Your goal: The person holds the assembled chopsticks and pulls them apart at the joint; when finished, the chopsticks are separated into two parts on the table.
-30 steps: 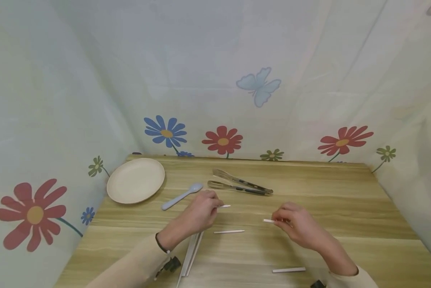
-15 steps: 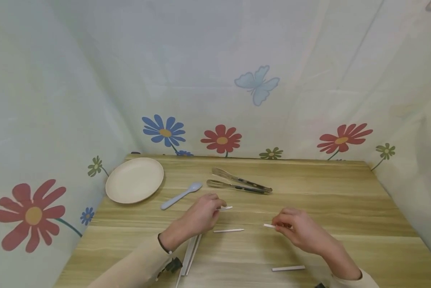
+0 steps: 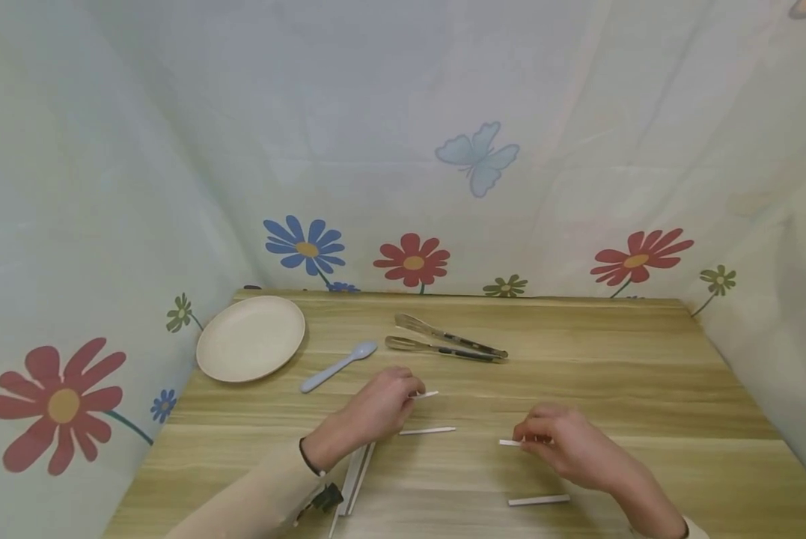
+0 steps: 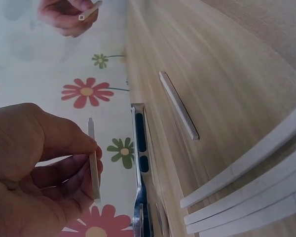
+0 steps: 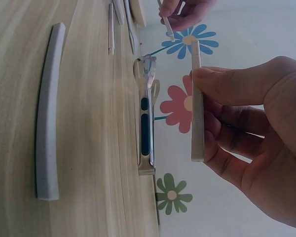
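Note:
My left hand [image 3: 384,402] pinches a short white stick [image 3: 428,394] between thumb and fingers, above the table. In the left wrist view this stick [image 4: 92,131] has a narrower tip. To the right, my right hand [image 3: 574,447] pinches another short white stick [image 3: 508,442], raised off the table; the right wrist view shows that stick [image 5: 197,128] nearly full length. The two held sticks are apart. A third short stick [image 3: 429,430] lies between the hands, and a fourth stick [image 3: 539,500] lies below my right hand. Several longer white strips [image 3: 357,479] lie partly hidden beneath my left forearm.
Metal tongs with dark grips [image 3: 468,354] lie beyond the hands. A pale blue spoon [image 3: 335,371] lies left of them, and a cream plate [image 3: 251,340] sits at the table's back left. A flowered curtain [image 3: 349,150] hangs along the table's back and sides.
My right hand has come down and nearer to me with its stick. My left hand has shifted slightly down and to the right, its stick still pinched. The loose sticks stay put.

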Demonstrator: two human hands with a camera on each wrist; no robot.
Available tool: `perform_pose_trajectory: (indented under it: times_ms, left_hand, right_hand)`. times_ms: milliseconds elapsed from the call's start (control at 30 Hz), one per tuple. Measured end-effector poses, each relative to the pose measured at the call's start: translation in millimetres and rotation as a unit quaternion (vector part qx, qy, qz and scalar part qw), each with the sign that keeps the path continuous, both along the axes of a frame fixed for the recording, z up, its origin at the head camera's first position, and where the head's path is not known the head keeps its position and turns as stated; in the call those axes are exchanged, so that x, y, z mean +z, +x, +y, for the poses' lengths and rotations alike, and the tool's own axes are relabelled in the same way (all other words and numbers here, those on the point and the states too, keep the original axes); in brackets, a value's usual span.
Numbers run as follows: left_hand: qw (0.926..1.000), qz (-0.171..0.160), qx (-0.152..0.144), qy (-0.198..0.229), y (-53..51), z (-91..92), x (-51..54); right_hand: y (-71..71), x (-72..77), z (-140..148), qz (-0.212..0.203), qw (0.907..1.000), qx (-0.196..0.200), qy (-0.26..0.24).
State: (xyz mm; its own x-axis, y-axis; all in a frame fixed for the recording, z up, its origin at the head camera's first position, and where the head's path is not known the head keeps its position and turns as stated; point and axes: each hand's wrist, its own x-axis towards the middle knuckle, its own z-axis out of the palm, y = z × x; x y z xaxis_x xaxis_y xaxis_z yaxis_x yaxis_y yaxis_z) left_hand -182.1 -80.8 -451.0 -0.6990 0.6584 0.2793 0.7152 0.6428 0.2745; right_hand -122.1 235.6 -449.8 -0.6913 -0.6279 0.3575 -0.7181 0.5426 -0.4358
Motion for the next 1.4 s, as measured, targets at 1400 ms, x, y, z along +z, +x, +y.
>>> perform_pose_trajectory:
  times_ms: [1400]
  left_hand:
    - [0.9984, -0.052, -0.019, -0.012, 0.2, 14.7, -25.6]
  right_hand:
    - [12.3, -14.4, 3.3, -0.005, 0.9984, 0.056, 0.004]
